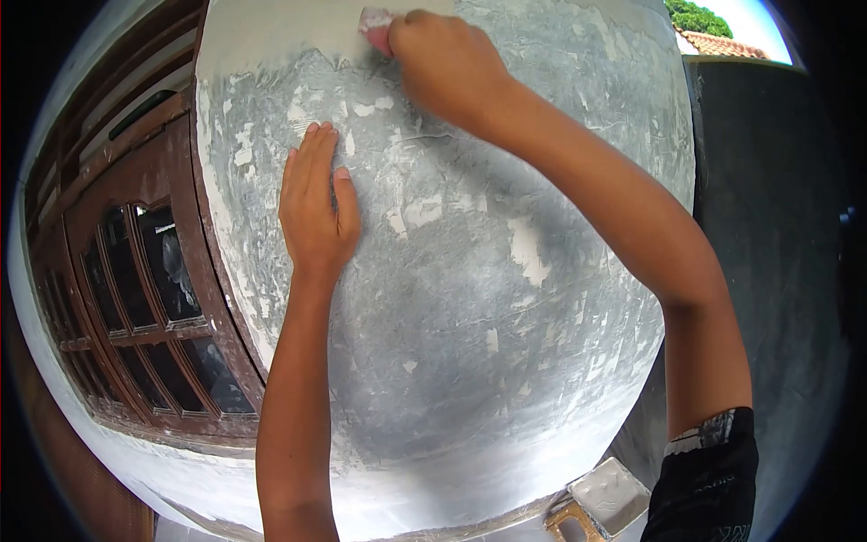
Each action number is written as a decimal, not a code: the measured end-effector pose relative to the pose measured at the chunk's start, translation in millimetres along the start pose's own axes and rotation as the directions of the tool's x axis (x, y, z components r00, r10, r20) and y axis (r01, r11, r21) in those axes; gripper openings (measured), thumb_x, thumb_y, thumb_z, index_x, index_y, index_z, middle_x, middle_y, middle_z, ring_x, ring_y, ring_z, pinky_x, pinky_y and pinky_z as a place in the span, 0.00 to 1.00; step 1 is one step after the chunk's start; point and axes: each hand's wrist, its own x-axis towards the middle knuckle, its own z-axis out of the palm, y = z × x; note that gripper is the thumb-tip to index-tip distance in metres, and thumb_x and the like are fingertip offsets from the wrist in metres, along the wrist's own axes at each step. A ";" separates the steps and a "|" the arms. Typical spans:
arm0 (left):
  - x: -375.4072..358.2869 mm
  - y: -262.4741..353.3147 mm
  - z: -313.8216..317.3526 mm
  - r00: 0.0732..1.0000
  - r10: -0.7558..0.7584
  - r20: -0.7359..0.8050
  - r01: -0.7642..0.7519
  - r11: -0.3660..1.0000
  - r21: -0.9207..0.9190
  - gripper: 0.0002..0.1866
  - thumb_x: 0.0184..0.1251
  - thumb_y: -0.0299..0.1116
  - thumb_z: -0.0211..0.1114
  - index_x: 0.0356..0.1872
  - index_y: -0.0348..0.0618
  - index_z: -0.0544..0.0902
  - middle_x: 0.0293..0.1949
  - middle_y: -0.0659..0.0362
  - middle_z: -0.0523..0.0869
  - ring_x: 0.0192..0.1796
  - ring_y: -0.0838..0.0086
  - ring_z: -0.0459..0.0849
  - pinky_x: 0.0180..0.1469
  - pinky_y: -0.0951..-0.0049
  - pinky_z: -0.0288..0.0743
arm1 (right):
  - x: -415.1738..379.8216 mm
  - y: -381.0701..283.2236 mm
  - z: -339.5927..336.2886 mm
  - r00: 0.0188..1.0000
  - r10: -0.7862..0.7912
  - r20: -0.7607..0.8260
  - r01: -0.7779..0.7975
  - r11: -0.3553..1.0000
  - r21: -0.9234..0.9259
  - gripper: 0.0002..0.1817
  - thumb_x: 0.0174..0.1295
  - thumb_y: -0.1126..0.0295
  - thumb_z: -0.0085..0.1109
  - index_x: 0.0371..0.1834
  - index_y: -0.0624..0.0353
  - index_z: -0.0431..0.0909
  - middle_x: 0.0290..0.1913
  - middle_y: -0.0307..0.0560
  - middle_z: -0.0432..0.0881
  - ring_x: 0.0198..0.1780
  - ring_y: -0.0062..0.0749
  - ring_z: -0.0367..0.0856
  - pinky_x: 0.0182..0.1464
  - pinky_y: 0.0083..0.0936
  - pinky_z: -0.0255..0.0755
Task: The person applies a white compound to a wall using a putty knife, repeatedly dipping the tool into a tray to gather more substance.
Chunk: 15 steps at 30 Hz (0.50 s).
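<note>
A grey wall (433, 307) with patches of white filler stands before me. High on it, my right hand (449, 68) is closed around a small pinkish-red putty scraper (377, 32) smeared with white. The scraper lies at the lower edge of a smooth cream-white coat (280, 36) across the top of the wall. Most of its handle is hidden by my fingers. Further down and to the left, my left hand (318, 203) rests flat on the wall with fingers stretched upward and the thumb apart, holding nothing.
A brown wooden window (149, 307) with glass panes borders the wall on the left. At the lower right stands a container of whitish paste (610, 497), beside a yellowish-brown piece with an opening (571, 524). A dark surface (768, 235) rises on the right.
</note>
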 end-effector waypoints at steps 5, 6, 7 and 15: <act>0.5 2.1 -1.0 1.000 -0.010 0.004 0.010 1.000 0.004 0.22 0.72 0.26 0.48 0.64 0.34 0.76 0.65 0.47 0.79 0.72 0.54 0.72 0.77 0.53 0.57 | 26.2 51.1 41.0 0.994 -0.100 -0.052 0.099 0.995 -0.024 0.07 0.60 0.75 0.58 0.38 0.59 0.84 0.40 0.55 0.85 0.39 0.51 0.87 0.39 0.42 0.82; -0.1 1.8 -1.1 1.000 -0.020 0.008 0.020 1.000 0.002 0.22 0.72 0.26 0.47 0.64 0.34 0.76 0.65 0.47 0.79 0.72 0.54 0.72 0.77 0.53 0.56 | 14.1 38.1 38.5 0.995 -0.102 -0.021 0.100 0.992 -0.070 0.08 0.61 0.75 0.57 0.40 0.56 0.85 0.40 0.54 0.85 0.41 0.51 0.86 0.39 0.41 0.82; -0.9 1.1 -1.4 1.000 -0.018 0.012 0.018 1.000 -0.001 0.22 0.72 0.26 0.47 0.64 0.34 0.76 0.65 0.47 0.79 0.72 0.54 0.72 0.77 0.53 0.56 | -7.0 21.8 36.2 0.995 -0.101 0.013 0.102 0.988 -0.116 0.09 0.61 0.75 0.56 0.41 0.54 0.85 0.40 0.54 0.85 0.43 0.51 0.86 0.39 0.40 0.82; 0.3 0.5 -0.4 1.000 0.000 0.004 0.000 1.000 0.000 0.22 0.72 0.26 0.47 0.64 0.34 0.76 0.65 0.46 0.79 0.72 0.54 0.72 0.76 0.53 0.57 | 12.6 25.7 5.9 0.998 -0.036 -0.054 0.037 0.999 0.023 0.07 0.62 0.74 0.54 0.36 0.65 0.81 0.37 0.58 0.83 0.41 0.53 0.86 0.41 0.43 0.82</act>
